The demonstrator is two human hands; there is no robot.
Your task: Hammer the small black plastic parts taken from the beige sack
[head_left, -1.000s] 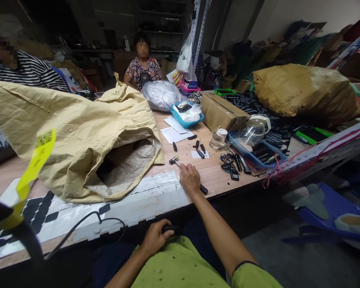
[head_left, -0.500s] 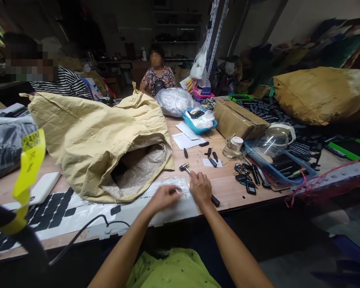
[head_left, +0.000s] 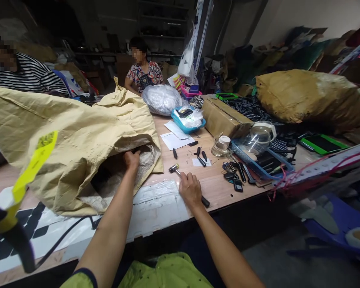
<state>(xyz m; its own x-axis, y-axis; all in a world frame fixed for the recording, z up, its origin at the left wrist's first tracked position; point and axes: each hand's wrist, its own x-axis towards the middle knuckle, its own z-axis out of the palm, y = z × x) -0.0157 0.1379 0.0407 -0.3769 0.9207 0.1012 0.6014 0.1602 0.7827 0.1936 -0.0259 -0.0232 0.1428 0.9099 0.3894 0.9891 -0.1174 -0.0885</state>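
Note:
My left hand (head_left: 131, 159) reaches into the open mouth of a big tan paper sack (head_left: 78, 136) lying on the wooden table (head_left: 216, 182). Its fingertips are hidden at the sack's upper lip, so I cannot see whether they hold anything. My right hand (head_left: 190, 190) rests on the table, fingers curled over the handle of a small hammer (head_left: 176, 169), whose head points away from me. A white plastic-wrapped sheet (head_left: 156, 204) lies flat between my arms.
Black key fobs (head_left: 232, 176), small black tools (head_left: 200, 154), papers (head_left: 174, 140), a glass jar (head_left: 221, 146), a blue tray (head_left: 187, 120) and a cardboard box (head_left: 225, 116) crowd the right. A person in a patterned shirt (head_left: 144, 74) sits opposite. Another in stripes (head_left: 30, 76) sits left.
My left hand has gone from my lap to the white sheet, then forward into the sack's mouth. My right hand stays on the hammer.

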